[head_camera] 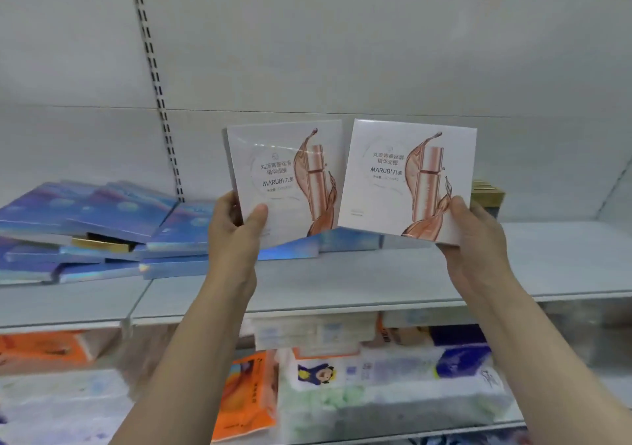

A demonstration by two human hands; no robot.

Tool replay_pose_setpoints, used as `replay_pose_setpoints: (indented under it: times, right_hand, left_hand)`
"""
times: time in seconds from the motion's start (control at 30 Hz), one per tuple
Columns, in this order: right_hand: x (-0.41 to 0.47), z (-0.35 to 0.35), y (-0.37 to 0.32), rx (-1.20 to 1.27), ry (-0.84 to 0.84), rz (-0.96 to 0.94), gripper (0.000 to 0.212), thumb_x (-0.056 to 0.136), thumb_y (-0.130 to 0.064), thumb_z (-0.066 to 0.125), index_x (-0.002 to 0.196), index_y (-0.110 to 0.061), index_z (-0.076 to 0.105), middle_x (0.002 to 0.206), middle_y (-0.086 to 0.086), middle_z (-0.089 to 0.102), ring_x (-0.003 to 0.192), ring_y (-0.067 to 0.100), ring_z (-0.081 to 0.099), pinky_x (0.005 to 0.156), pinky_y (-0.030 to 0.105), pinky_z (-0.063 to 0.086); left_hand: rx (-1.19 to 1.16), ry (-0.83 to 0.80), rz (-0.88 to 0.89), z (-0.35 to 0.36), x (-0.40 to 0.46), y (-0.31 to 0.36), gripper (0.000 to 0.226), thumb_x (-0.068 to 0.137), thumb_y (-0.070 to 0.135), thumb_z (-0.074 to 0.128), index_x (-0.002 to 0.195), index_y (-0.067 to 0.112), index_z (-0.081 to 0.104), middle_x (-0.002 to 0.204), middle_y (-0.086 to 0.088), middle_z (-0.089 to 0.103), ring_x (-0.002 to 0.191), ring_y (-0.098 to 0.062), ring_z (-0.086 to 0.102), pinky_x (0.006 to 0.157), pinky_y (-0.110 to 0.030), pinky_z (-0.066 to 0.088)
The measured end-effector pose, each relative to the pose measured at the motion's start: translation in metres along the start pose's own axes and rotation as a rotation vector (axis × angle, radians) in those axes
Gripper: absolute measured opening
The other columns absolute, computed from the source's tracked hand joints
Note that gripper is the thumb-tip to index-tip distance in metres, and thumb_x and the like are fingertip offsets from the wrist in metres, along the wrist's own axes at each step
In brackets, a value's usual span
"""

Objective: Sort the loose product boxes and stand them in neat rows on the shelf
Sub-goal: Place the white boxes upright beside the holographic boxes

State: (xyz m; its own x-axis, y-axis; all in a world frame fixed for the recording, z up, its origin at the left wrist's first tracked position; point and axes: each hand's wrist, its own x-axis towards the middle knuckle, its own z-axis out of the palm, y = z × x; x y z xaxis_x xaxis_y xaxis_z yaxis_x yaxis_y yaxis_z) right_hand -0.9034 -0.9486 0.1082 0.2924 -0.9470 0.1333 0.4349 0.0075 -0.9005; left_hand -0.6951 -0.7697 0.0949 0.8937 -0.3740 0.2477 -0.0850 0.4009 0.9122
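Note:
My left hand [236, 230] grips the lower left corner of a white MARUBI box [285, 177] with a rose-gold bottle printed on it, thumb on its face. A second, identical white box [407, 179] is held at its lower right corner by my right hand [473, 236]. Both boxes are upright, side by side, lifted above the white shelf [376, 273], their faces toward me. Several blue iridescent boxes [113, 218] lie flat in a loose pile on the shelf's left part. A few gold-edged boxes [487, 191] show behind the right box.
The shelf's white back panel [342, 51] has a slotted upright [154, 78] at left. To the right the shelf board [564, 246] is bare. The lower shelf holds orange packs [246, 396] and wrapped tissue packs [393, 390].

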Motion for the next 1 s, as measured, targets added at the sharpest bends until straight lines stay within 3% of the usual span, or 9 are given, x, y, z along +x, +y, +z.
replay_pose_setpoints:
  times: [0.1,0.23,0.33,0.5,0.67,0.87,1.0]
  right_hand:
    - [0.016,-0.045,-0.007,-0.019,0.05,-0.002,0.031,0.102,-0.021,0.053,0.129,-0.009,0.059,0.119,0.004,0.071,0.109,0.021,0.068,0.094,0.041,0.055]
    - [0.042,-0.098,-0.011,-0.02,0.121,-0.011,0.028,0.102,-0.021,0.051,0.125,-0.008,0.061,0.114,0.007,0.073,0.106,0.026,0.069,0.091,0.043,0.056]
    - [0.063,-0.131,-0.013,-0.035,0.166,-0.027,0.028,0.103,-0.02,0.05,0.125,-0.008,0.061,0.112,0.006,0.074,0.104,0.025,0.07,0.087,0.038,0.058]
    - [0.11,-0.179,-0.024,-0.107,0.209,-0.067,0.027,0.103,-0.019,0.05,0.125,-0.009,0.059,0.11,0.004,0.074,0.098,0.021,0.072,0.081,0.034,0.059]
    - [0.165,-0.221,-0.039,-0.18,0.23,-0.088,0.027,0.102,-0.018,0.05,0.126,-0.008,0.059,0.109,0.004,0.074,0.099,0.022,0.072,0.08,0.033,0.059]
    - [0.224,-0.259,-0.024,-0.181,0.201,-0.1,0.032,0.102,-0.019,0.052,0.132,-0.009,0.055,0.117,0.006,0.071,0.101,0.02,0.071,0.081,0.03,0.059]
    - [0.259,-0.272,-0.006,-0.162,0.159,-0.065,0.032,0.101,-0.018,0.054,0.132,-0.011,0.056,0.119,0.004,0.07,0.106,0.02,0.069,0.088,0.033,0.057]
  left_hand:
    - [-0.001,-0.024,-0.022,0.043,-0.01,-0.013,0.032,0.093,0.004,0.059,0.123,0.015,0.053,0.117,0.002,0.066,0.11,-0.015,0.063,0.091,-0.029,0.051]
    - [-0.004,-0.088,-0.018,0.098,-0.015,-0.031,0.038,0.094,0.006,0.058,0.131,0.01,0.052,0.121,0.002,0.066,0.107,-0.01,0.065,0.083,-0.02,0.055]
    - [-0.019,-0.125,-0.02,0.139,-0.014,-0.049,0.035,0.094,0.006,0.059,0.128,0.013,0.053,0.118,0.005,0.067,0.106,-0.009,0.065,0.084,-0.021,0.054]
    - [-0.066,-0.174,-0.025,0.213,-0.008,-0.083,0.035,0.093,0.002,0.058,0.126,0.013,0.051,0.113,0.008,0.065,0.102,-0.003,0.064,0.072,-0.011,0.051]
    - [-0.06,-0.208,-0.056,0.276,0.002,-0.104,0.028,0.093,0.007,0.061,0.113,0.026,0.054,0.111,0.011,0.067,0.104,-0.01,0.066,0.083,-0.028,0.055]
    - [-0.051,-0.186,-0.064,0.309,0.003,-0.121,0.036,0.094,0.01,0.06,0.128,0.019,0.053,0.118,0.009,0.066,0.105,-0.008,0.065,0.071,-0.016,0.055]
    - [-0.015,-0.107,-0.05,0.315,-0.001,-0.127,0.038,0.094,0.011,0.06,0.13,0.019,0.051,0.121,0.007,0.065,0.106,-0.011,0.065,0.073,-0.02,0.056]
